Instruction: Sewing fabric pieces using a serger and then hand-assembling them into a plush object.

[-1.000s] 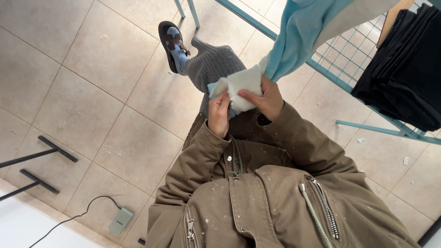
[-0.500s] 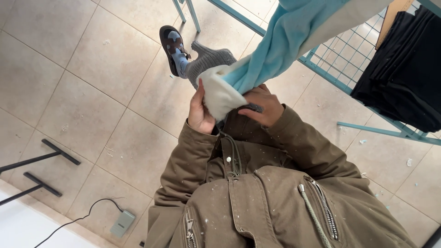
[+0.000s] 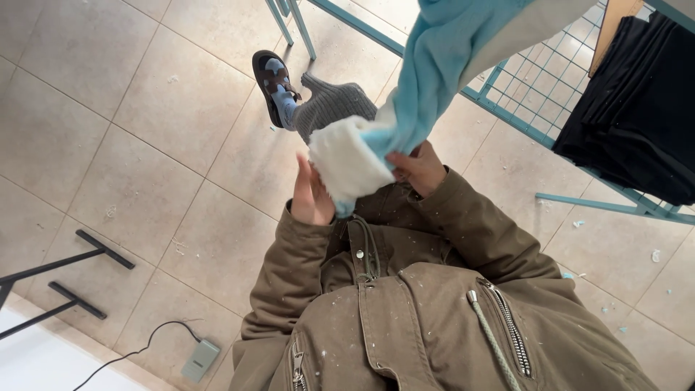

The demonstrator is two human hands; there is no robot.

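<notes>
— Where do our fingers sit?

— Our left hand [image 3: 313, 194] lies flat against the near side of the white cuff [image 3: 347, 163], fingers straight and close together, pressed to the fabric. Our right hand [image 3: 418, 168] has its fingers curled over the cloth where the white part meets the blue sleeve [image 3: 441, 69]; it grips the cloth.

— So both hands hold one thing?

— Yes. The cuff is bunched between our two hands, in front of our chest, above the collar of our jacket [image 3: 434, 318]. From our right hand the sleeve runs up and out of the top of the view, where a pale cream part of the same garment shows beside it.

— What lies past the hands?

— Just beyond the cuff we see our grey knitted leg [image 3: 329, 107] and a dark sandal [image 3: 269, 85] over a blue sock, lifted off the tiled floor [image 3: 145, 116]. To the right stands a teal wire rack [image 3: 532, 83], with black cloth [image 3: 633, 116] hanging over it, well apart from our hands.

— And nearer to us?

— Our jacket is olive, with zips and a drawcord, flecked with white bits. Down at the left, black metal feet [image 3: 79, 271] rest on the tiles, and a small grey box [image 3: 200, 360] on a dark cable lies near the jacket's edge. White and blue scraps dot the floor.
</notes>
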